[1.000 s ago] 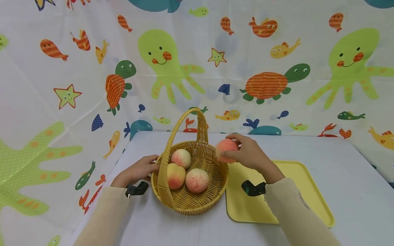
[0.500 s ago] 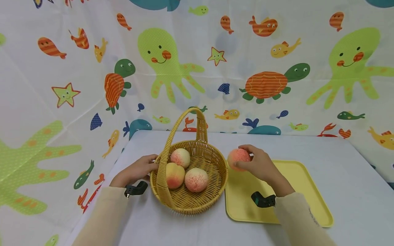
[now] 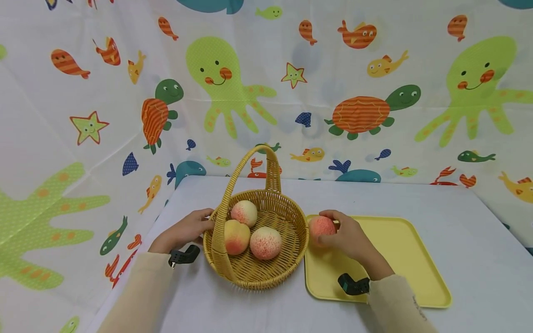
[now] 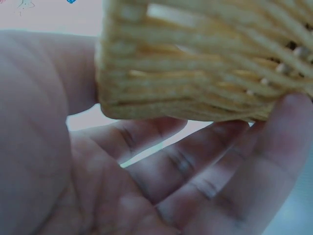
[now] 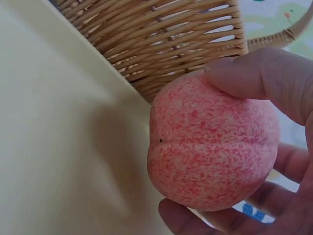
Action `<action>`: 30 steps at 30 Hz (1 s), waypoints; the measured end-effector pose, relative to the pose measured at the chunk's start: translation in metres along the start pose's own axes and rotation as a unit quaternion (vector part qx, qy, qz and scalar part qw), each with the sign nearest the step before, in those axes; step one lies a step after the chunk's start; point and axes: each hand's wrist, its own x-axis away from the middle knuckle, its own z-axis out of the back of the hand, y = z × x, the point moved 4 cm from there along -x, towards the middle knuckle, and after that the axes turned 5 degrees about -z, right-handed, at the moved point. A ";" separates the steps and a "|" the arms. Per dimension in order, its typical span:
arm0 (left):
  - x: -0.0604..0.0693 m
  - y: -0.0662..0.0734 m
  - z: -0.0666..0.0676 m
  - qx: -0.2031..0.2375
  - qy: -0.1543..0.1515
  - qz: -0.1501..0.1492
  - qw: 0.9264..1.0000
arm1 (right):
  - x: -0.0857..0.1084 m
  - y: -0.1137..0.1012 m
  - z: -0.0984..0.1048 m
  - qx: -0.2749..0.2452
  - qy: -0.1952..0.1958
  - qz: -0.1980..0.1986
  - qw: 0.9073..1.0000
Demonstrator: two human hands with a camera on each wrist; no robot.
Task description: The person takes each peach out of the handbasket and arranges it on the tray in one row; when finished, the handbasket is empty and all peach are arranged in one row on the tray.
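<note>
A pink speckled peach [image 3: 321, 230] is held by my right hand [image 3: 349, 238] low over the back left corner of a yellow tray [image 3: 389, 240]. In the right wrist view, thumb and fingers go round the peach [image 5: 210, 142], close beside the basket's woven wall [image 5: 166, 39]. My left hand [image 3: 185, 231] holds the left side of the wicker basket [image 3: 297, 259]; the left wrist view shows its fingers [image 4: 171, 161] under the weave. Inside the basket lie three peaches: a pale one [image 3: 244, 213] at the back, a yellow-orange one [image 3: 237, 238], partly behind the handle, and a speckled one [image 3: 266, 243].
The basket's tall arched handle [image 3: 233, 185] rises above its left side. Basket and tray stand side by side on a white-covered table [image 3: 470, 240]. A white cloth [image 3: 266, 41] printed with sea animals hangs behind and to the left.
My right hand has carried the peach rightward from over the basket's right rim, then down to the tray's back left corner. The left hand and basket have hardly moved.
</note>
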 end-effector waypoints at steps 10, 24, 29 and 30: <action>0.002 0.000 0.000 0.002 0.004 -0.008 1.000 | 0.004 0.006 -0.008 0.007 0.007 0.000 1.000; 0.000 0.000 0.001 0.001 0.006 0.000 1.000 | 0.013 0.009 -0.011 -0.023 -0.017 0.044 0.999; 0.001 0.001 0.002 -0.001 0.007 -0.009 1.000 | 0.014 0.011 -0.011 -0.032 -0.024 0.032 0.999; 0.001 0.001 0.001 -0.001 0.006 -0.012 1.000 | 0.014 0.012 -0.011 -0.033 -0.024 0.030 0.999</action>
